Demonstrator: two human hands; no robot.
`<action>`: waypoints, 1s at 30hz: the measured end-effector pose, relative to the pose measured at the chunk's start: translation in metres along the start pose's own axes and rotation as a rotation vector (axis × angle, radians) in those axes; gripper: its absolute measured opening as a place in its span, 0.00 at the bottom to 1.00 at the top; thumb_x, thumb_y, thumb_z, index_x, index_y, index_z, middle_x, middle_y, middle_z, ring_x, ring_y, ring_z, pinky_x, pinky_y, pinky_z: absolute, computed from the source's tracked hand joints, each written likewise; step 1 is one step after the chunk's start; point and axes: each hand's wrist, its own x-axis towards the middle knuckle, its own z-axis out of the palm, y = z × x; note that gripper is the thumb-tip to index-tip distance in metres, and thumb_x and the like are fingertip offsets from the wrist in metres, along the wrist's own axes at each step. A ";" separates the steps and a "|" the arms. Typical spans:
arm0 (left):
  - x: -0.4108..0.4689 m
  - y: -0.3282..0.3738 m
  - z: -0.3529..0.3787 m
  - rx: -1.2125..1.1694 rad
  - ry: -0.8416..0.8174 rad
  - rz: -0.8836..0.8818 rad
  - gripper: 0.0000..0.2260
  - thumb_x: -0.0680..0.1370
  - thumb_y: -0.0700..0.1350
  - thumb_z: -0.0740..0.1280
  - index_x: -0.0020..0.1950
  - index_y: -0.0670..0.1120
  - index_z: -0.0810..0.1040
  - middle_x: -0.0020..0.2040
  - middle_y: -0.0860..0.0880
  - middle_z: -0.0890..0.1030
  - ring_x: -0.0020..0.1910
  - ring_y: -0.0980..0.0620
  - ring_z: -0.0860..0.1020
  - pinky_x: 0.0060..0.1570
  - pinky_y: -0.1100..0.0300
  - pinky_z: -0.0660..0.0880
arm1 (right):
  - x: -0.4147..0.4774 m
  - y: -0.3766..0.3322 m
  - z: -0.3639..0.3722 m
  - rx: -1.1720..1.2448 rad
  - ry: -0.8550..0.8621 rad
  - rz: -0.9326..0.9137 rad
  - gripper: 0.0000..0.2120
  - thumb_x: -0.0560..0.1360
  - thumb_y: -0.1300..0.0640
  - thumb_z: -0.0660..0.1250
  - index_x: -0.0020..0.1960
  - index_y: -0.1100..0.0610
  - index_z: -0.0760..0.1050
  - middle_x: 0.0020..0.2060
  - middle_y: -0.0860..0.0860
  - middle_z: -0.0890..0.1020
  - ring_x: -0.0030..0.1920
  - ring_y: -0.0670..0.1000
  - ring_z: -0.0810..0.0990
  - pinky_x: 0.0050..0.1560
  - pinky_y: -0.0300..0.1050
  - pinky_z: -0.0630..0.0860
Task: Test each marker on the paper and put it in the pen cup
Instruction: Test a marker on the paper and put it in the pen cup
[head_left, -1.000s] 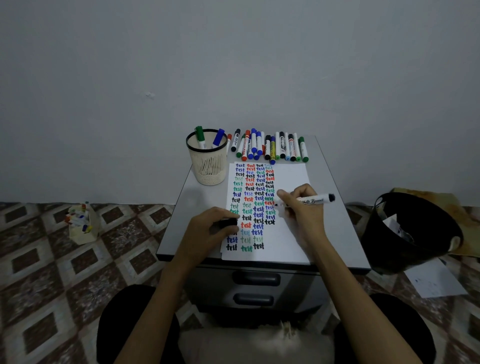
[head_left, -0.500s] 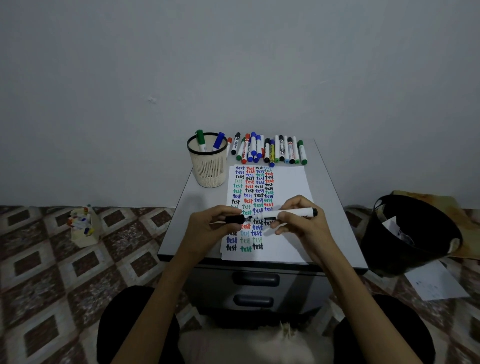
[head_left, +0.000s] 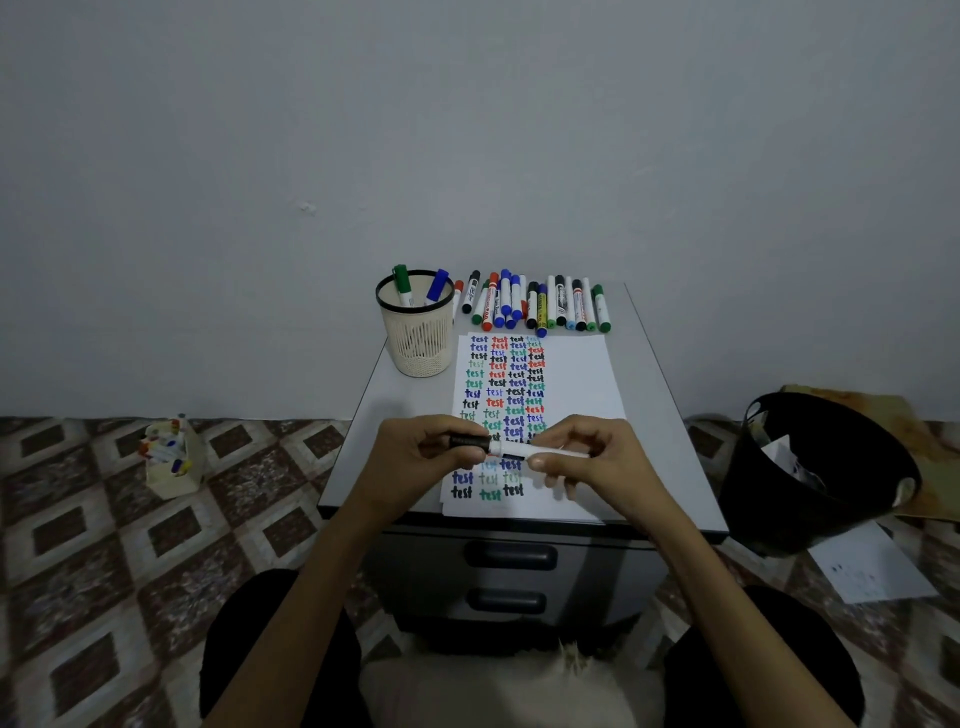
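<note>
Likely a plain room at home: patterned floor tiles (head_left: 171, 545) around a small drawer table (head_left: 660, 415), bare wall (head_left: 467, 130) behind it, black bin (head_left: 810, 467) beside it

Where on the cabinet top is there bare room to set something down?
Free: the paper's blank right half, the cabinet top strip beside it, the patch between pen cup and left hand. Crowded: marker row at the back; right hand and held marker in front.

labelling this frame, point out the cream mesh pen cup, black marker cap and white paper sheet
cream mesh pen cup (head_left: 418, 348), head view, front mesh wall
black marker cap (head_left: 470, 442), head view, ribbed middle
white paper sheet (head_left: 576, 374), head view, blank right part
</note>
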 end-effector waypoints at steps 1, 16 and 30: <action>0.000 0.002 -0.001 0.012 -0.003 0.007 0.10 0.68 0.35 0.74 0.49 0.42 0.83 0.42 0.46 0.84 0.41 0.53 0.83 0.44 0.66 0.78 | 0.000 0.001 0.000 -0.063 -0.015 -0.012 0.08 0.69 0.65 0.75 0.48 0.64 0.83 0.31 0.58 0.83 0.27 0.53 0.78 0.26 0.40 0.73; 0.001 0.011 -0.007 0.127 0.038 0.131 0.10 0.69 0.33 0.73 0.49 0.40 0.82 0.42 0.50 0.83 0.40 0.56 0.83 0.40 0.67 0.78 | 0.005 -0.007 0.024 -0.114 0.039 -0.050 0.05 0.71 0.64 0.74 0.47 0.61 0.83 0.28 0.45 0.78 0.24 0.42 0.70 0.27 0.34 0.66; 0.026 -0.006 -0.028 0.337 -0.035 0.127 0.12 0.71 0.40 0.73 0.53 0.49 0.81 0.46 0.57 0.81 0.46 0.65 0.79 0.45 0.73 0.74 | 0.037 -0.001 0.031 -0.455 -0.100 -0.113 0.08 0.72 0.53 0.74 0.51 0.48 0.83 0.38 0.47 0.83 0.39 0.50 0.79 0.44 0.48 0.75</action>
